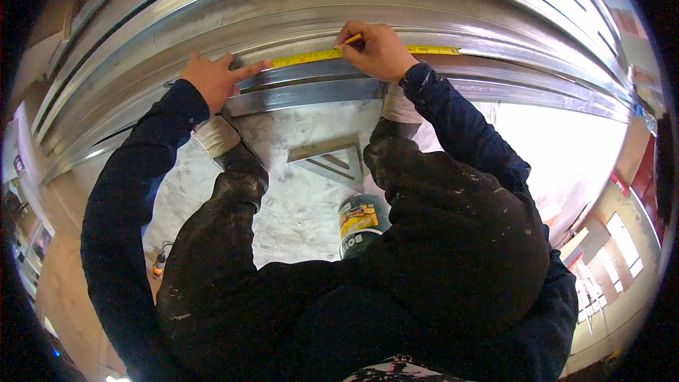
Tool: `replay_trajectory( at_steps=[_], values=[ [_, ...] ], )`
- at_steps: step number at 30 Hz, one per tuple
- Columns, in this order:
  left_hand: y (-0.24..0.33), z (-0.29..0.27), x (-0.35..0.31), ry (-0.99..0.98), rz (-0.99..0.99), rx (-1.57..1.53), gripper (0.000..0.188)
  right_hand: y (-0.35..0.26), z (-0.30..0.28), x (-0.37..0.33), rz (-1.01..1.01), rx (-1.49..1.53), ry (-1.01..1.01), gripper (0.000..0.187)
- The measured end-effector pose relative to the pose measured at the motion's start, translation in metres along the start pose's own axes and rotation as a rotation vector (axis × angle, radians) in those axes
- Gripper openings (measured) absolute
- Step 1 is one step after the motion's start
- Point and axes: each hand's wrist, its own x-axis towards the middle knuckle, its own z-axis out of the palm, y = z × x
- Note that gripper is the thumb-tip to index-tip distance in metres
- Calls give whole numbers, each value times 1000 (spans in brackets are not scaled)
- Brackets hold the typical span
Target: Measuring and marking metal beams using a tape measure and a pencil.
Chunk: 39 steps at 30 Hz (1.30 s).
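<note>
A yellow tape measure blade (304, 58) lies stretched along a long grey metal profile (283, 48). My left hand (212, 80) rests at the blade's left end with fingers spread, and its index fingertip touches the blade. Its palm side is hidden, and the tape's case does not show. Further right, my right hand (380, 51) is closed on a yellow pencil (351, 40), its tip slanting down to the left near the blade. Part of the blade passes beneath this hand and reappears beyond the wrist.
More long metal profiles (304, 96) lie side by side across the far area. Between my legs are a metal set square (331, 164) and a dark green bucket (362, 223) on a whitish, smeared surface (290, 205). An orange-and-black tool (160, 263) sits beside my left leg.
</note>
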Motion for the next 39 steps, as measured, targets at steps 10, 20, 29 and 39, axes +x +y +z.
replay_trajectory(
  at_steps=[10, 20, 29, 39],
  values=[
    [1, 2, -1, 9, -7, 30, 80, -3, 0, 2, 24, -18, -27, 14],
    [3, -7, -1, -38, -20, -23, 77, -10, -1, 7, 6, -93, -68, 13],
    [4, -12, -2, -54, -40, -32, 73, -4, -15, 3, 115, 128, 120, 14],
    [5, -5, -3, 25, -31, 1, 73, -1, -11, -1, 69, -41, -37, 14]
  ],
)
